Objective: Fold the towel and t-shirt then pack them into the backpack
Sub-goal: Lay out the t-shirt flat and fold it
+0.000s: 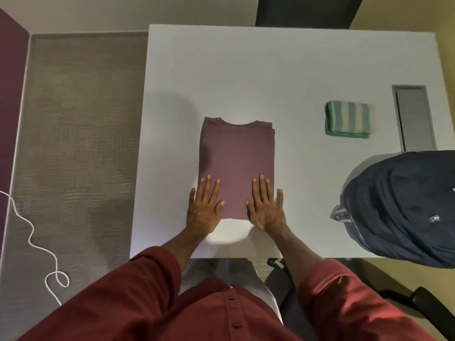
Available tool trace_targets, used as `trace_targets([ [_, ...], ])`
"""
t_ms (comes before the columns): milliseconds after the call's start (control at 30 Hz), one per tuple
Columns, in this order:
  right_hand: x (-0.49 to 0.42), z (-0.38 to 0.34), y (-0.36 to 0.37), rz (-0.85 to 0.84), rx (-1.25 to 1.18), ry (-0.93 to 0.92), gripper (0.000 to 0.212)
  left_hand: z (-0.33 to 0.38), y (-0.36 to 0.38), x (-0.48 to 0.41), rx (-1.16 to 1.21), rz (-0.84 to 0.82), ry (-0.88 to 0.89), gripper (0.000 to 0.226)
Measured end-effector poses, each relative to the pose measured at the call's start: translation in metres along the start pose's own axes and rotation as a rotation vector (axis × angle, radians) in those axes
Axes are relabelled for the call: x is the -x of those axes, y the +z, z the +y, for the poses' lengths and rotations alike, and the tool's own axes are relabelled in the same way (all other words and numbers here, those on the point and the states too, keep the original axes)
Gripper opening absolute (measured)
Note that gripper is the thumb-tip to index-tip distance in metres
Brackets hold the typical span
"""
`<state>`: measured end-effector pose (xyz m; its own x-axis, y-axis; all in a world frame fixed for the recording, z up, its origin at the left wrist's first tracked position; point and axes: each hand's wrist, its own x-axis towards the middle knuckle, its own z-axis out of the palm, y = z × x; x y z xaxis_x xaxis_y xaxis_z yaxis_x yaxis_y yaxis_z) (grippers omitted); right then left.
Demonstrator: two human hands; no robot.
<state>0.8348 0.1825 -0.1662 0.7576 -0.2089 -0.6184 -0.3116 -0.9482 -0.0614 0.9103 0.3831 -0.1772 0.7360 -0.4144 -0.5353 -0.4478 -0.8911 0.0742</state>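
A mauve t-shirt (236, 158) lies folded into a rectangle in the middle of the white table (283, 65), collar away from me. My left hand (205, 206) lies flat with straight fingers on its near left corner. My right hand (267, 205) lies flat on its near right corner. A green and white striped towel (350, 119) sits folded to the right, apart from both hands. The dark blue backpack (406, 207) lies at the table's near right edge, partly hanging over it.
A grey rectangular cutout (413, 116) is set in the table beyond the backpack. A white cord (37, 244) snakes over the carpet at left. A black chair arm (428, 303) shows at lower right. Bare tabletop stretches behind the shirt.
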Motion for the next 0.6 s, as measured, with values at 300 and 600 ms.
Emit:
trace_targets([
  [300, 0.011, 0.01, -0.012, -0.018, 0.089, -0.075, 0.073, 0.001, 0.003, 0.024, -0.03, -0.044, 0.029, 0.076],
  [600, 0.036, 0.009, 0.009, 0.044, 0.048, -0.362, 0.085, 0.005, 0.011, 0.038, -0.15, -0.002, 0.353, 0.075],
])
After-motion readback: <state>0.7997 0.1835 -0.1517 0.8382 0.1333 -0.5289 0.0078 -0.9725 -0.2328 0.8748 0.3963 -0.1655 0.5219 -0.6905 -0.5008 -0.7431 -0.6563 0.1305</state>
